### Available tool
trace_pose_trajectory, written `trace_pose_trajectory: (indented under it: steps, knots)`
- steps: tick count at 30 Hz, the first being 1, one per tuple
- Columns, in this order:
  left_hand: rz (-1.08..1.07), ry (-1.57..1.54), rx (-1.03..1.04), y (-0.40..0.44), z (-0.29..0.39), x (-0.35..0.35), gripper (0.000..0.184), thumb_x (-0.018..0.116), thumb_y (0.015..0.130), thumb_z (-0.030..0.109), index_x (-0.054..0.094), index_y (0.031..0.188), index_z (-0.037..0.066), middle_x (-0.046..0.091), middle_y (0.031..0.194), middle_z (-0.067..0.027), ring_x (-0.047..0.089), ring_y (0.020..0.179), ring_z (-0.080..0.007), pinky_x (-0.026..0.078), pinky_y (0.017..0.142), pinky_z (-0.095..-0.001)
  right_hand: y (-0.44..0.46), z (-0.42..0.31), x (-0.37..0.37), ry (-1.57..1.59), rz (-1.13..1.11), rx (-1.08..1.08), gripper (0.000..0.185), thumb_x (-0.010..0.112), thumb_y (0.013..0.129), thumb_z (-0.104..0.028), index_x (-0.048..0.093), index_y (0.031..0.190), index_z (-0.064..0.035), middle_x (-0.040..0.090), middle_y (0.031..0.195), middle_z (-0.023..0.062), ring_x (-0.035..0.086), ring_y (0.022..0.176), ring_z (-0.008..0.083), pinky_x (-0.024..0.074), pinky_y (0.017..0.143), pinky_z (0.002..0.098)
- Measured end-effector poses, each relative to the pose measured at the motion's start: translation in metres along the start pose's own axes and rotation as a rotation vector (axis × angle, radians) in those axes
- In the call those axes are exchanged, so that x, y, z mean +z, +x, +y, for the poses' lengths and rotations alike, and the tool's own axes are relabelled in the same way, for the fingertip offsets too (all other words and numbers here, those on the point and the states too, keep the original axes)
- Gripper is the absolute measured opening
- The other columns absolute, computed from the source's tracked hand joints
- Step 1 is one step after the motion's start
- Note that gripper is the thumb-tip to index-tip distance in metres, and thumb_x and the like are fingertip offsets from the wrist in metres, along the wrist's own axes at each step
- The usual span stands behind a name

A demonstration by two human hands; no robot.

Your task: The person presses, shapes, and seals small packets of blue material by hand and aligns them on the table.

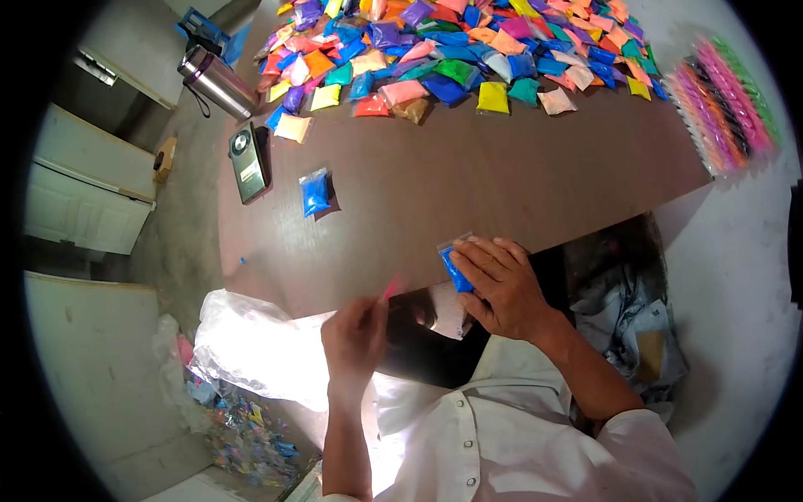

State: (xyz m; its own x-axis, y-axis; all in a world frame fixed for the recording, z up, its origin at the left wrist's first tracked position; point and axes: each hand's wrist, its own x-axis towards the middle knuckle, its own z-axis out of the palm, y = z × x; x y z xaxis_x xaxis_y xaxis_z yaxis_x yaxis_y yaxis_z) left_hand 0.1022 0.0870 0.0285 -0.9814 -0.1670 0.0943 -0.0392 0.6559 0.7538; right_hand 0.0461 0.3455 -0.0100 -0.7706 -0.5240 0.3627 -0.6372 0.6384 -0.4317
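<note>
My right hand (495, 280) lies over a small clear packet of blue material (457, 269) at the table's front edge, its fingers together on the packet's right side. My left hand (358, 328) is raised just off the front edge, fingers pinched around a small pink piece (391, 288) that is blurred. Another blue packet (315, 194) lies alone on the brown table (401, 184), left of centre. A large heap of colourful packets (452, 67) covers the back of the table.
A steel flask (219, 82) and a phone (249, 163) stand or lie at the table's left edge. Bagged coloured strips (723, 109) are at the right corner. A clear plastic bag (251, 343) hangs at front left, above many small packets (251, 435).
</note>
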Motion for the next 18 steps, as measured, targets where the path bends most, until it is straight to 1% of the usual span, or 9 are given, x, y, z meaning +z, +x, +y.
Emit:
trace_pose_trajectory:
  steps: [3, 5, 6, 8, 9, 13, 15, 16, 18]
  knots:
    - [0.032, 0.019, 0.032, 0.019, -0.004, 0.013, 0.009, 0.074, 0.098, 0.006, 0.073, 0.094, -0.002, 0.066, 0.067, -0.0104, 0.060, 0.059, -0.0127, 0.046, 0.056, -0.0287, 0.003, 0.001, 0.003, 0.017, 0.019, 0.014, 0.055, 0.074, 0.096, -0.033, 0.063, 0.143, -0.0074, 0.063, 0.148, 0.0119, 0.055, 0.140, 0.0293, 0.0350, 0.119, 0.0476]
    - [-0.001, 0.060, 0.124, 0.027, 0.000, 0.028, 0.009, 0.074, 0.096, 0.006, 0.074, 0.092, -0.002, 0.070, 0.071, -0.0139, 0.068, 0.060, -0.0210, 0.051, 0.059, -0.0334, 0.005, 0.001, 0.002, 0.017, 0.025, 0.015, 0.054, 0.075, 0.096, -0.032, 0.064, 0.143, -0.0074, 0.063, 0.147, 0.0117, 0.056, 0.140, 0.0292, 0.0352, 0.118, 0.0475]
    - [-0.003, 0.057, 0.124, 0.025, 0.003, 0.031, 0.009, 0.074, 0.096, 0.006, 0.074, 0.092, -0.002, 0.070, 0.071, -0.0139, 0.068, 0.060, -0.0210, 0.051, 0.059, -0.0334, 0.004, 0.001, 0.002, 0.018, 0.030, 0.023, 0.054, 0.075, 0.096, -0.032, 0.064, 0.143, -0.0075, 0.064, 0.147, 0.0116, 0.056, 0.139, 0.0290, 0.0354, 0.118, 0.0474]
    - [-0.222, 0.000, 0.151, 0.023, 0.009, 0.035, 0.010, 0.075, 0.094, 0.007, 0.074, 0.089, -0.001, 0.072, 0.074, -0.0162, 0.072, 0.064, -0.0291, 0.055, 0.063, -0.0376, 0.003, 0.003, 0.001, 0.019, 0.036, 0.033, 0.054, 0.076, 0.095, -0.031, 0.064, 0.142, -0.0073, 0.064, 0.146, 0.0117, 0.056, 0.139, 0.0290, 0.0355, 0.117, 0.0473]
    - [-0.305, 0.077, 0.287, 0.020, 0.013, 0.033, 0.009, 0.075, 0.094, 0.008, 0.074, 0.089, 0.000, 0.073, 0.074, -0.0153, 0.072, 0.064, -0.0285, 0.055, 0.063, -0.0377, 0.003, 0.003, 0.001, 0.026, 0.041, 0.040, 0.054, 0.076, 0.095, -0.031, 0.065, 0.142, -0.0071, 0.064, 0.146, 0.0118, 0.057, 0.138, 0.0290, 0.0356, 0.117, 0.0473]
    - [-0.409, 0.076, 0.247, 0.016, 0.017, 0.024, 0.008, 0.076, 0.093, 0.008, 0.076, 0.090, 0.001, 0.073, 0.075, -0.0162, 0.074, 0.065, -0.0267, 0.055, 0.062, -0.0376, 0.003, 0.002, 0.005, 0.040, 0.065, 0.045, 0.055, 0.077, 0.094, -0.030, 0.065, 0.141, -0.0069, 0.064, 0.146, 0.0123, 0.057, 0.138, 0.0295, 0.0356, 0.117, 0.0471]
    - [-0.238, -0.108, 0.034, 0.024, 0.023, 0.011, 0.009, 0.075, 0.096, 0.008, 0.076, 0.092, 0.000, 0.071, 0.072, -0.0139, 0.070, 0.063, -0.0190, 0.053, 0.060, -0.0337, 0.003, 0.002, 0.006, 0.062, 0.084, 0.052, 0.056, 0.078, 0.093, -0.031, 0.065, 0.142, -0.0065, 0.064, 0.146, 0.0126, 0.057, 0.138, 0.0296, 0.0359, 0.117, 0.0469]
    - [-0.237, -0.109, 0.035, 0.027, 0.018, 0.007, 0.009, 0.075, 0.096, 0.008, 0.076, 0.092, 0.000, 0.071, 0.072, -0.0139, 0.070, 0.063, -0.0190, 0.053, 0.060, -0.0337, 0.004, 0.002, 0.003, 0.061, 0.085, 0.051, 0.056, 0.078, 0.093, -0.031, 0.065, 0.142, -0.0065, 0.064, 0.146, 0.0126, 0.057, 0.138, 0.0296, 0.0359, 0.117, 0.0469]
    - [-0.082, -0.040, 0.064, 0.033, 0.002, 0.004, 0.014, 0.074, 0.099, 0.009, 0.074, 0.092, -0.003, 0.068, 0.069, -0.0105, 0.062, 0.062, -0.0115, 0.049, 0.059, -0.0290, 0.005, 0.000, -0.001, 0.005, 0.037, 0.033, 0.057, 0.079, 0.092, -0.031, 0.065, 0.142, -0.0061, 0.064, 0.147, 0.0130, 0.057, 0.137, 0.0298, 0.0367, 0.116, 0.0466]
